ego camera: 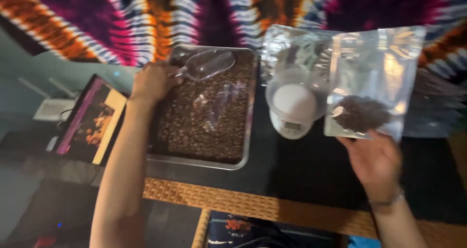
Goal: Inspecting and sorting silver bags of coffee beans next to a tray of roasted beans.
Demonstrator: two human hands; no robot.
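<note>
- Tie-dye cloth (146, 19) in purple, orange and white hangs behind a dark bench (292, 165) edged with a woven wicker strip.
- A metal tray (245, 126) lies on the bench, spread with brown beans or seeds; they cover nearly the whole bottom, so most of the stock seems not yet bagged.
- The left hand (153, 82) rests at the tray's upper left corner, fingers closed round the handle of a clear plastic scoop (209, 64), whose bowl points away to the hand's right, over the beans. I cannot tell whether the scoop is loaded.
- The right hand (374, 160) holds a clear zip pouch (374, 77) upright by its lower edge, pinched from below.
- A small dark heap already sits in the pouch's bottom, just above the right hand; most of the pouch is unfilled.
- Just left of the pouch stands a small white kitchen scale (292, 109) with nothing on its platform; more shiny pouches lean behind it.
- Left arm reaches forward, nearly straight; right forearm rises from below, a bracelet at the wrist.
</note>
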